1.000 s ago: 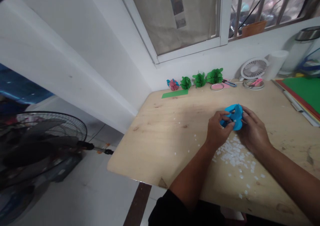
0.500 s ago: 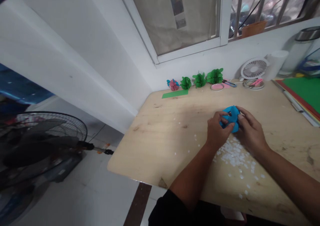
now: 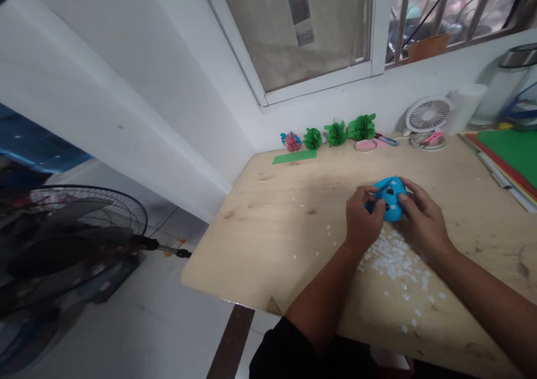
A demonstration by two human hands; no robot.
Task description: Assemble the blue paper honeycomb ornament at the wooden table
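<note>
Both my hands grip a bright blue paper piece [image 3: 393, 214] above the wooden table. It has curved layers with small openings between them, and a few small white squares sit on its face. My left hand [image 3: 364, 214] pinches its left side, fingers partly behind the paper. My right hand [image 3: 424, 214] holds the right edge with the thumb on the front. Just under and below the hands lies a loose heap of small white squares [image 3: 390, 256], some scattered toward the table's front edge.
Along the wall stand a pink-and-blue paper ornament [image 3: 291, 141] and several green paper ornaments [image 3: 335, 134]. A green strip [image 3: 294, 157] lies before them. Farther right are a small white fan [image 3: 428, 114], pink scissors [image 3: 432, 138] and stacked coloured sheets [image 3: 509, 152]. A large floor fan [image 3: 75, 239] stands left.
The blue paper has turned and opened between my hands, so its white squares and gaps now show. My left thumb has moved slightly back from its front.
</note>
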